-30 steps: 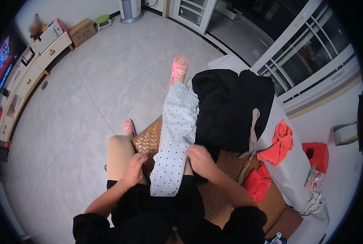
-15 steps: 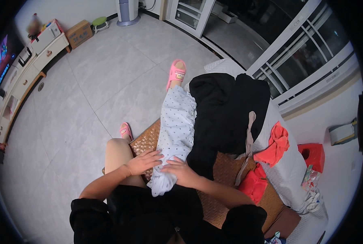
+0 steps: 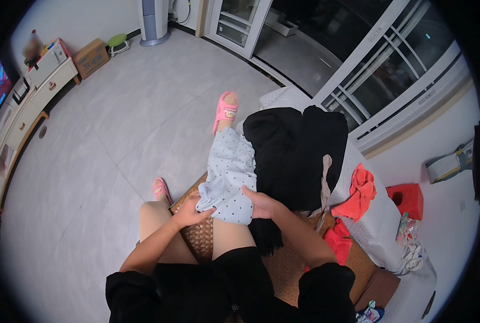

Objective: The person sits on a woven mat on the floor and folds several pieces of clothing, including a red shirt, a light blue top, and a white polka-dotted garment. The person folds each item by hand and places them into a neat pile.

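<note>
A pale blue garment with dark dots [image 3: 229,172] covers my right leg from just above the ankle to the thigh. Its near edge lies across the bare thigh. My left hand [image 3: 194,211] is closed on the garment's left edge, with folds gathered by the fingers. On the opposite side my right hand [image 3: 262,205] holds the right edge, thumb over the cloth and its other fingers partly hidden. Pink slippers are on my feet, the right slipper [image 3: 226,112] stretched out ahead and the left slipper [image 3: 161,189] nearer on the floor.
A large black garment [image 3: 299,156] lies right of my leg on the woven seat [image 3: 283,274]. Red cloth [image 3: 358,194] and a red box [image 3: 407,200] are farther right. A low cabinet [image 3: 41,102] lines the left wall; a glass sliding door [image 3: 390,70] stands at the far right.
The garment's bunched near end has moved from my lap up the thigh and spread out, baring skin below it. Both hands went from lying on top to gripping its sides. The view shifted slightly.
</note>
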### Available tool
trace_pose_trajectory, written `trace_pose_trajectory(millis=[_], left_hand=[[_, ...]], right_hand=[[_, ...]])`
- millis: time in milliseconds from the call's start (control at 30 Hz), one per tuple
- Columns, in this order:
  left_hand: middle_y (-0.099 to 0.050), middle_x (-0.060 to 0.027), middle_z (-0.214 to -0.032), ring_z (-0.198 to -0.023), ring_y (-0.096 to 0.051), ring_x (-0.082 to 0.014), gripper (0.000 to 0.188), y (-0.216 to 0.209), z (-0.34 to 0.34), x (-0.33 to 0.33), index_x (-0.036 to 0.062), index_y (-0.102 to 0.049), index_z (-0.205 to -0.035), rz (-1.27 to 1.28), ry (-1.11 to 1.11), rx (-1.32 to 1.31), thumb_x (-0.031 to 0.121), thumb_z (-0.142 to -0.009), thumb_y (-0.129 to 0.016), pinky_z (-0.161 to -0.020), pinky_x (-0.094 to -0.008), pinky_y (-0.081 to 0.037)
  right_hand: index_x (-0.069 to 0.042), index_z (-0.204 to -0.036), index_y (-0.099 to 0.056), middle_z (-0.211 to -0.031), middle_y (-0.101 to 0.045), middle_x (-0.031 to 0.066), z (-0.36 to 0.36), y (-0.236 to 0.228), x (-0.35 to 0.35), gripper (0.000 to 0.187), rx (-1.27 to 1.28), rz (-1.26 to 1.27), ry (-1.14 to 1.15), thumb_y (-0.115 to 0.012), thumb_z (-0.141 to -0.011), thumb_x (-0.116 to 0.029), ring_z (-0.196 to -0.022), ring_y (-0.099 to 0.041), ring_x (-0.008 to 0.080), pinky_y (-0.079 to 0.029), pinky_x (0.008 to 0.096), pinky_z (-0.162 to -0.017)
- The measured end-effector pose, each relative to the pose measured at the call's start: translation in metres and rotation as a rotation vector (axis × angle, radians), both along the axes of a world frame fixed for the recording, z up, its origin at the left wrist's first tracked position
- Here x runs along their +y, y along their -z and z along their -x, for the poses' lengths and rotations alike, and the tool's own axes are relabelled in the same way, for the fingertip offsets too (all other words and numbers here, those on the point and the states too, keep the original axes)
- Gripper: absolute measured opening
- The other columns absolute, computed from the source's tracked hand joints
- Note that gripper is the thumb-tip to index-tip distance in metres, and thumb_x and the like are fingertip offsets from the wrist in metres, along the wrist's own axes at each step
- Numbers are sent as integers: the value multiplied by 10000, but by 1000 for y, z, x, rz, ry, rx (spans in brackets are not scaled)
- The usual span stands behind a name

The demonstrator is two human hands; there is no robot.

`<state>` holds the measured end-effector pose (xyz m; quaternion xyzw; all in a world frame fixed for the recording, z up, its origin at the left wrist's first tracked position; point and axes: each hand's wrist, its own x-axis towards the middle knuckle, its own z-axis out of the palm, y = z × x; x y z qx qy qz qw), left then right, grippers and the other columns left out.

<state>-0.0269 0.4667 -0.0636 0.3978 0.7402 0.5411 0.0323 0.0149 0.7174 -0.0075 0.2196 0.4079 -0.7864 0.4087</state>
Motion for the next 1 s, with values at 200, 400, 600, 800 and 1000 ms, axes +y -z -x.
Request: trace_pose_trajectory(millis=[200, 400, 600, 800, 1000], left_hand=[[-538, -113, -1183, -1065, -543, -191, 522, -17, -69, -19, 7, -377, -1291, -160, 174, -1706, 345, -909, -487, -854, -336, -479], [-488, -94, -1242, -1130, -492, -203, 489, 18, -134, -35, 62, -319, -1335, -89, 227, -1592, 269, -921, -476, -906, -346, -439], [-467, -109, -1264, -1098, -525, -241, 486, 8, -124, -28, 74, -299, -1337, -315, 82, -1816, 292, -929, -449, -915, -401, -450], [-482, -96, -1244, -1131, -492, -231, 416, 12, -122, -33, 59, -326, -1310, -259, 114, -1745, 224, -941, -426, -922, -388, -435], [-461, -167, -1224, -1187, -419, -333, 448, 0, -110, -54, 83, -441, -1221, 330, -144, 217, 26, -778, -473, -979, -452, -335]], right_hand=[[-47, -1379, -220, -1387, -321, 126, -75, 7, -3, 620, -191, 56, -110, -301, -935, -472, -1248, -365, 275, -343, 430, -1000], [-25, -1365, -241, -1332, -379, 144, -143, 8, -12, 637, -17, -97, -154, -408, -917, -447, -1182, -430, 259, -390, 395, -951], [17, -1307, -325, -1233, -476, 149, -133, -4, -11, 570, 38, -249, -10, -396, -932, -407, -1091, -513, 236, -452, 367, -880], [-5, -1248, -414, -1190, -512, 136, -133, 25, -2, 495, -20, -354, -47, -390, -934, -388, -1026, -550, 223, -482, 356, -812], [-113, -1179, -508, -1167, -516, 108, -139, -4, 18, 329, 1012, -1501, -240, -502, -855, -175, -1080, -500, 290, -406, 453, -887]])
